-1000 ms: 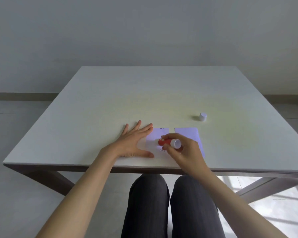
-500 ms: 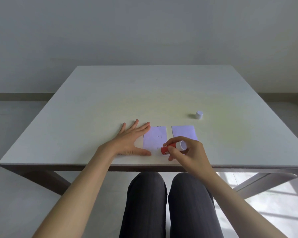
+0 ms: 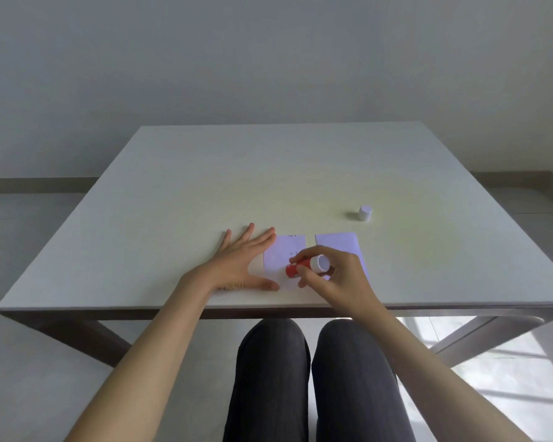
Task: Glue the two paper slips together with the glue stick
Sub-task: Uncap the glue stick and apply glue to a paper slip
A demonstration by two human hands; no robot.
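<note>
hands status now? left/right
Left hand: open, flat on the table, fingertips at the left slip.
Right hand: closed on the glue stick.

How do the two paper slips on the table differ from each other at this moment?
The left slip shows small dark marks; the right slip looks blank. The left hand lies flat beside the left slip, and the glue stick in the right hand points down at it; the right slip is partly hidden behind that hand. Both are pale, rectangular, and flat on the table.
</note>
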